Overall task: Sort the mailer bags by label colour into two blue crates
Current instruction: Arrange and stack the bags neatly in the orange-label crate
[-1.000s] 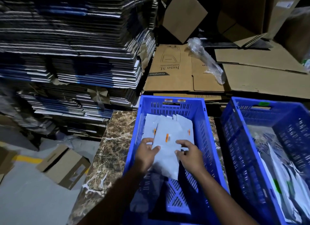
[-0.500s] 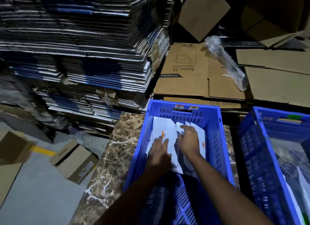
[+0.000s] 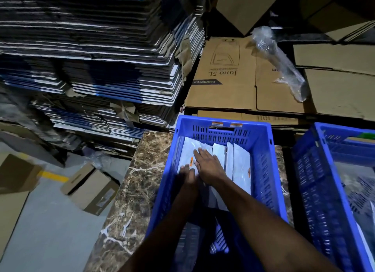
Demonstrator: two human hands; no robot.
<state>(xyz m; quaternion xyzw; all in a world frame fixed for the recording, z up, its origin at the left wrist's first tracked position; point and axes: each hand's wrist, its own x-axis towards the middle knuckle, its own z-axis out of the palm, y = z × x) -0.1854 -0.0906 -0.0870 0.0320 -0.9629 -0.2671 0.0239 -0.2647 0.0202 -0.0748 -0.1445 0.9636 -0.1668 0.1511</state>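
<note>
Pressing: we have both hands down on the white mailer bags (image 3: 188,157) that lie in the near blue crate (image 3: 263,160), flattening them so that the pile sits low and even.
Bags: they lie flat on the crate floor toward its far end, overlapping side by side; orange labels (image 3: 191,161) show on two of them, which we judge marks this as the orange crate.
Left hand (image 3: 187,175): our fingers are fairly straight, resting on the near edge of the leftmost bag beside its label; they grip nothing that we can see.
Right hand (image 3: 209,164): it is spread flat, palm down, over the bags' middle, touching and pushing rather than holding; our two hands lie close together, wrists almost crossing.
Other crate (image 3: 316,170): just beside the first on our right, apart from it, with a green tag (image 3: 368,135) at its far rim and pale bags (image 3: 361,182) inside, partly cut off by the frame.
Surface (image 3: 142,182): marbled brown stone carries the near crate.
Beyond: flattened cardboard sheets (image 3: 233,79) with a roll of bubble wrap (image 3: 278,60) on them behind, tall stacks of folded cartons (image 3: 91,58) to the left, and a small box (image 3: 91,188) on the floor.
</note>
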